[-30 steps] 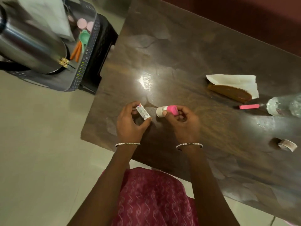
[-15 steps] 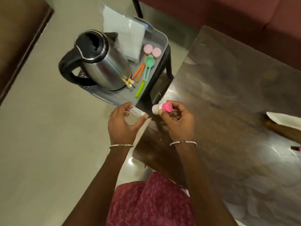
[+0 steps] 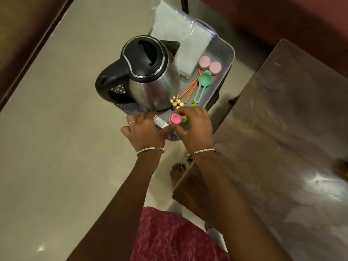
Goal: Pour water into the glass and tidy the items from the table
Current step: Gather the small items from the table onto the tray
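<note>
Presently, the left hand (image 3: 145, 131) pinches a small white printed tube (image 3: 161, 122) between thumb and fingers, over the near edge of the grey plastic tray (image 3: 223, 53). The right hand (image 3: 194, 127), fingers curled, grips a small white bottle with a pink cap (image 3: 175, 118) just beside the tube. The stainless-steel kettle with black lid (image 3: 154, 87) stands close behind. The dark wooden table (image 3: 282, 129) stands to the right.

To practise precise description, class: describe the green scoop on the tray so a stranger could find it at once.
Find the steel kettle on the grey tray beside the dark table. Right of it, just nearer than two pink discs, lies the green scoop. It alone is mint green with a round bowl, unlike the thin orange sticks beside it.
</note>
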The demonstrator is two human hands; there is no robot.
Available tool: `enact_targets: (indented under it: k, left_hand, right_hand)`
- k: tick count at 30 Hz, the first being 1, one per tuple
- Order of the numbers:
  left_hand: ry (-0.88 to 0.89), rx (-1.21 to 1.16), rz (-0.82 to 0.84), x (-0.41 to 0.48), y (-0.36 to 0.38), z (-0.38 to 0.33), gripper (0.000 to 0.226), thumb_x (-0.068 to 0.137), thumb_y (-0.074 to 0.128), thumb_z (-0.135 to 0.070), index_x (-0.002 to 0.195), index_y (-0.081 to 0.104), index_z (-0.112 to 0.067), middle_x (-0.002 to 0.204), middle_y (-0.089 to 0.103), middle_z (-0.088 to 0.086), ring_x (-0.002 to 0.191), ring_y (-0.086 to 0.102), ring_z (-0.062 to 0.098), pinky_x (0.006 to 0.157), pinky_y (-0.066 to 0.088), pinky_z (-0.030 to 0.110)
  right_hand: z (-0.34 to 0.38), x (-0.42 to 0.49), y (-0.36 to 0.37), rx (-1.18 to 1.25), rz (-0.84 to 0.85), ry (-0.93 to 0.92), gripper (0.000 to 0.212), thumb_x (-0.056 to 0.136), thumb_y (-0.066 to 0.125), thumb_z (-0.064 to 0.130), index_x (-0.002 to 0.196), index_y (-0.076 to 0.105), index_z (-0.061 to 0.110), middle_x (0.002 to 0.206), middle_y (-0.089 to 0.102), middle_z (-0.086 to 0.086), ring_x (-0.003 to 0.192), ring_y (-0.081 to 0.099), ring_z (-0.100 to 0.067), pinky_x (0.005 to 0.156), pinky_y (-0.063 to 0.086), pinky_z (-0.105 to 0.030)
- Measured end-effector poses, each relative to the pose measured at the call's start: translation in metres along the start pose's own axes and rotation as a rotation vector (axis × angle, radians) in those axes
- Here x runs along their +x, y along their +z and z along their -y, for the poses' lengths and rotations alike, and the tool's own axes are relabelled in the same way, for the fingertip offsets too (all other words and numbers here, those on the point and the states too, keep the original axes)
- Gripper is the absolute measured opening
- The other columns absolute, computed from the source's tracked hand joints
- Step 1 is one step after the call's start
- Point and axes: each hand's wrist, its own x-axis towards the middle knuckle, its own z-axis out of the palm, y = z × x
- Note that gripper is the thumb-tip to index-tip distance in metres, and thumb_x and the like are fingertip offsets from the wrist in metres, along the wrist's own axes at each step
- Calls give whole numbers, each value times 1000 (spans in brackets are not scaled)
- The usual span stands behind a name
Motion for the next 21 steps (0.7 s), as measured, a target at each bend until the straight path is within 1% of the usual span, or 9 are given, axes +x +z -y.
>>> enact_targets:
  k: [2, 5, 6, 7, 8, 10, 15, 18, 21]
  left_hand:
    - [-27, 31, 19, 5, 4, -2, 31, 62, 74, -44, 81, 64, -22, 83, 64, 2, 97, 48, 29, 73, 24, 39]
    - [-70, -13, 131, 13, 11, -3, 18, 78, 59, -31, 76, 45, -21, 83, 62, 6, 103, 51, 30, 89, 37, 43]
    - [-79, -24, 150, 15, 13, -4, 15, 80, 57, -29, 77, 45, -22, 84, 63, 6, 106, 51, 30, 93, 37, 45]
    - [-89, -22, 142, 15, 15, -5, 8, 80, 56, -27, 78, 51, -22, 84, 64, 5, 109, 49, 29, 95, 36, 45]
    - [-98, -15, 124, 14, 16, -5, 5, 79, 56, -26, 81, 57, -22, 84, 66, 3, 112, 47, 29, 95, 34, 46]
    - [-108, -5, 116, 12, 18, -7, 12, 80, 52, -27, 87, 62, -23, 84, 68, 3, 115, 44, 28, 96, 31, 47]
    - [-147, -32, 90, 11, 20, -10, 12, 82, 53, -24, 93, 57, -22, 83, 70, 2, 115, 45, 29, 96, 31, 47]
    - [-156, -51, 99, 10, 20, -14, 13, 84, 50, -20, 95, 56, -20, 84, 70, 5, 116, 45, 29, 97, 30, 45]
    - [-230, -17, 100, 14, 28, -11, 11, 85, 51, -16, 93, 57, -21, 83, 69, 3, 117, 43, 26, 91, 23, 44]
  right_hand:
    - [2, 7, 4, -52, 31, -19, 30, 83, 72, 24, 112, 68, 23, 113, 67, 0, 107, 54, -26, 92, 41, -38]
    - [4, 13, 8, -135, 33, -56, 27, 86, 68, 27, 113, 67, 23, 112, 68, -1, 106, 53, -27, 88, 43, -41]
    - [4, 15, 9, -153, 27, -73, 26, 86, 67, 27, 112, 68, 23, 110, 68, -1, 105, 54, -27, 88, 43, -41]
    - [4, 18, 10, -167, 25, -87, 25, 87, 66, 27, 112, 68, 22, 109, 68, -2, 104, 54, -28, 88, 42, -39]
    - [4, 20, 10, -183, 29, -98, 26, 87, 66, 27, 112, 68, 21, 108, 68, -2, 103, 54, -28, 88, 42, -39]
    - [5, 25, 12, -219, 57, -110, 28, 88, 64, 29, 115, 68, 21, 110, 67, -3, 104, 53, -28, 89, 41, -39]
    - [4, 29, 14, -226, 40, -115, 29, 86, 68, 24, 113, 71, 16, 106, 65, -10, 102, 53, -32, 84, 41, -39]
    - [3, 28, 14, -267, 57, -110, 28, 89, 65, 28, 114, 71, 18, 107, 63, -10, 103, 52, -32, 81, 38, -36]
    - [3, 32, 24, -280, 84, -99, 28, 89, 65, 28, 114, 71, 17, 108, 62, -10, 103, 52, -32, 81, 38, -37]
